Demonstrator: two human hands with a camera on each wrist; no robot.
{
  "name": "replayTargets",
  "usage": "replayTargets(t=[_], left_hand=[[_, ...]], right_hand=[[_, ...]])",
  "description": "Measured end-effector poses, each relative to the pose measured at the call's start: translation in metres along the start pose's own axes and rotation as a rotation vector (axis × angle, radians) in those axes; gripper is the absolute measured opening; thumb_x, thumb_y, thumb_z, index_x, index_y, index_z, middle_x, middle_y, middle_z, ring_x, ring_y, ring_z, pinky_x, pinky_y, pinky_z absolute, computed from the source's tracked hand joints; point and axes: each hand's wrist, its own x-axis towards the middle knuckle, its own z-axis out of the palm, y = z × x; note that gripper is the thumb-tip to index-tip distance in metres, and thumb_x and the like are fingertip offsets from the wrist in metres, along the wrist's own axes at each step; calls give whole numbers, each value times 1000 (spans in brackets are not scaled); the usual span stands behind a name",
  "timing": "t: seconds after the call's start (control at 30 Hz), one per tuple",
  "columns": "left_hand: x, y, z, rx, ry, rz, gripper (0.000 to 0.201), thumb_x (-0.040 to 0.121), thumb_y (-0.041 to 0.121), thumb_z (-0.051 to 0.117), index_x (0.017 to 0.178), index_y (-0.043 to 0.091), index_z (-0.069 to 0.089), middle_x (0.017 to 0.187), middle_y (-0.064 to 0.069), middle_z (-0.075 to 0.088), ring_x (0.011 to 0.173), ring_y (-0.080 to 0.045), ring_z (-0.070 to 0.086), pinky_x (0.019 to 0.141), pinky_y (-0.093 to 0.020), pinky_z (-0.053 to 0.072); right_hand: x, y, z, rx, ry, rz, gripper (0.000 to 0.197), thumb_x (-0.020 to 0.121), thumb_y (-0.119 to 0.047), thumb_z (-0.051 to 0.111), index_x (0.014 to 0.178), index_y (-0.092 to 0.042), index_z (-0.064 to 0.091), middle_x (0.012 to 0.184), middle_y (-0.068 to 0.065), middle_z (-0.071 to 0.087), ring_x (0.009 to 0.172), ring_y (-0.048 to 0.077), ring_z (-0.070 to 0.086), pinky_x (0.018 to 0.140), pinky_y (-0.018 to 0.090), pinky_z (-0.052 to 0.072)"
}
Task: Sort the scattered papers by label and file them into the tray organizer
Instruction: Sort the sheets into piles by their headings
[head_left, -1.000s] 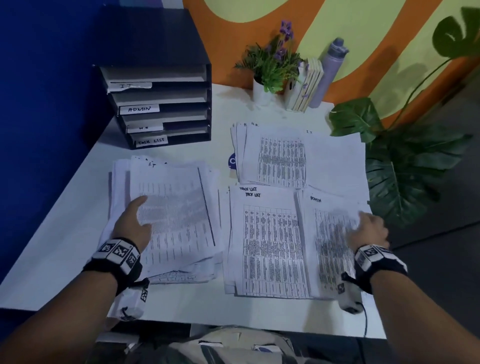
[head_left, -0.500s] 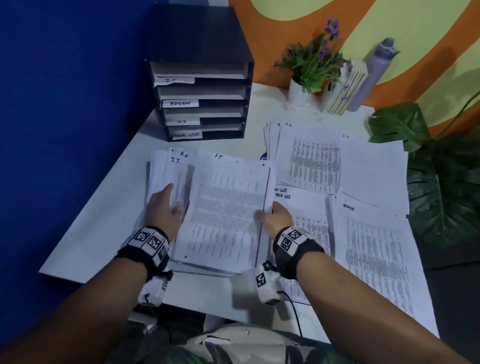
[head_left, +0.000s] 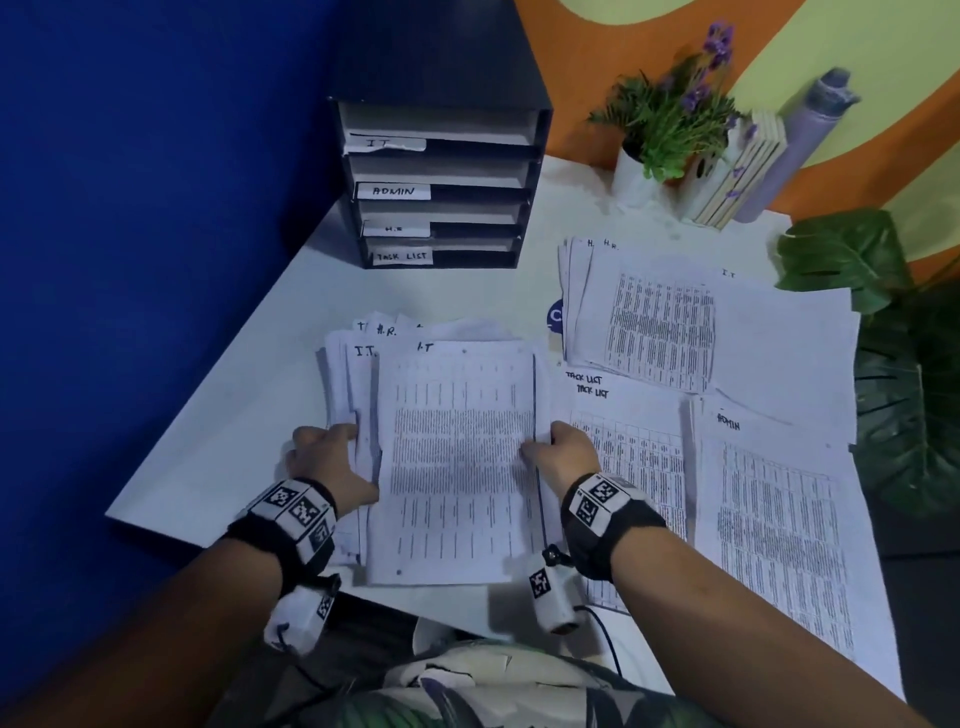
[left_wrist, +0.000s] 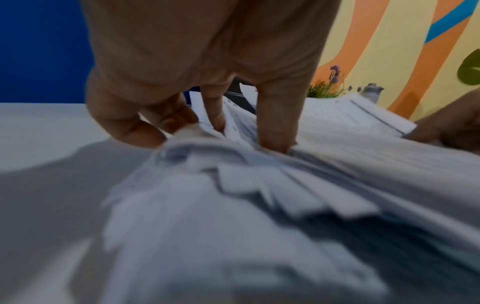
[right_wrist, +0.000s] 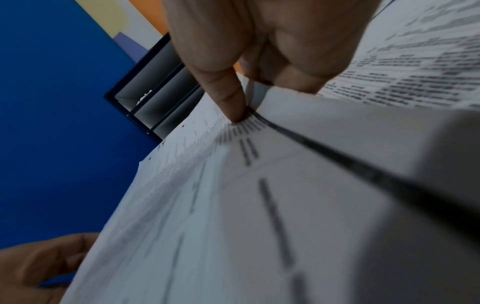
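Head view: two hands, left hand (head_left: 332, 462) and right hand (head_left: 563, 454), pinch opposite edges of one near-left paper stack (head_left: 457, 457); three sorted piles lie right; the tray organizer (head_left: 441, 182) shows four labelled slots.

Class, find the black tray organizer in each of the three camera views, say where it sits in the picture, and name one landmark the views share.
Head: tray organizer stands upper centre, at the table's far edge against the blue wall.
Left wrist: only a dark sliver shows between the left hand's fingers; it cannot be identified.
Right wrist: upper left, tilted, behind the right hand's index finger.
Shared landmark: the blue wall.
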Motion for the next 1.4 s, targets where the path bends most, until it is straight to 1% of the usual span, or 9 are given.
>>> replayTargets(t=[0.23,0.37,0.47,0.53,0.57,0.67,0.83,1.07,1.4], left_hand=[[-9,17,-1,-151,252,55,10,86,30,68,90,20,68,129,-1,39,117,-26,41,99,-33,33],[-7,28,0,-397,230,174,5,94,14,56,97,11,59,107,-7,57,96,-28,58,75,-29,50],[-9,33,3,-484,157,149,18,97,6,46,113,9,54,104,-2,55,91,-22,54,53,-15,36],[-10,39,6,-543,131,143,26,96,5,46,121,10,53,108,0,54,93,-17,52,55,-15,38],[-11,42,7,-563,118,153,29,96,4,47,123,11,53,108,1,54,95,-16,53,63,-18,41],[-7,48,13,-552,111,171,28,96,8,49,123,11,55,112,-3,57,99,-17,54,82,-23,39],[8,39,17,-139,169,-16,65,82,29,73,139,18,42,142,-11,32,129,-33,35,107,-45,36],[17,34,17,-98,126,-13,83,70,27,83,138,8,38,129,-13,54,118,-32,52,99,-39,44],[3,49,13,-533,116,160,23,96,11,50,119,9,54,115,-10,61,94,-22,55,79,-30,49]], right_hand=[[-3,6,-14,30,70,-36,15,90,-17,56,83,-9,46,77,1,42,69,11,46,57,18,44],[-3,0,-33,38,154,16,38,94,-10,54,125,10,47,128,23,54,117,35,54,89,37,46],[5,8,-38,79,131,17,13,91,-12,56,101,-2,58,95,19,58,93,30,59,69,33,47],[10,13,-34,144,97,20,21,86,-18,62,95,0,57,87,-1,40,88,26,60,74,31,47],[17,20,-30,183,89,50,39,81,-27,66,105,2,58,131,9,34,97,26,61,87,36,48],[50,52,-19,218,61,73,57,60,-55,65,103,-20,50,106,1,51,102,17,51,101,41,42],[19,24,-29,134,113,68,19,86,-16,63,101,-5,60,96,15,60,94,26,60,78,31,49],[12,22,-39,-2,138,47,52,92,-3,53,142,0,39,135,16,52,123,34,51,99,37,44],[17,24,-40,251,62,-20,10,89,-12,63,84,-3,60,79,11,62,73,24,59,67,29,47]])
